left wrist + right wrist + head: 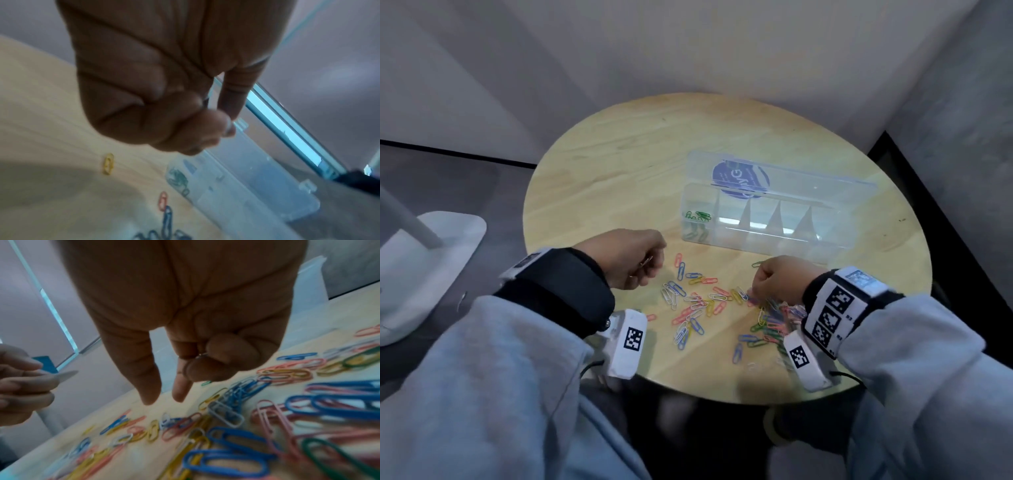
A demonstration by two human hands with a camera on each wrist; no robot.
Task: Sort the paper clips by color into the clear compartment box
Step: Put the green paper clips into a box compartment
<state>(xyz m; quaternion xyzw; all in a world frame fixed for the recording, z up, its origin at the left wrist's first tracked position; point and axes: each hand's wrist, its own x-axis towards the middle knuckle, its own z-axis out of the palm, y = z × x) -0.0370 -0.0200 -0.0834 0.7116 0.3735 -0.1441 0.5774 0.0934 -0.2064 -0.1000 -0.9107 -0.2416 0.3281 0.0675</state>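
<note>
While I look down from the head view, my left hand [631,262] curls round some pale clips at 9 o'clock of the loose paper clips [702,301] on the round surface [619,154]; the clear compartment box [767,219] sits at 12 o'clock, green clips [698,216] in its leftmost compartment. Seen from my left wrist, curled fingers [185,123] pinch something pale. Seen from my right wrist, my right hand [195,344] keeps thumb and forefinger parted above the pile, its other fingers curled round a small clip.
</note>
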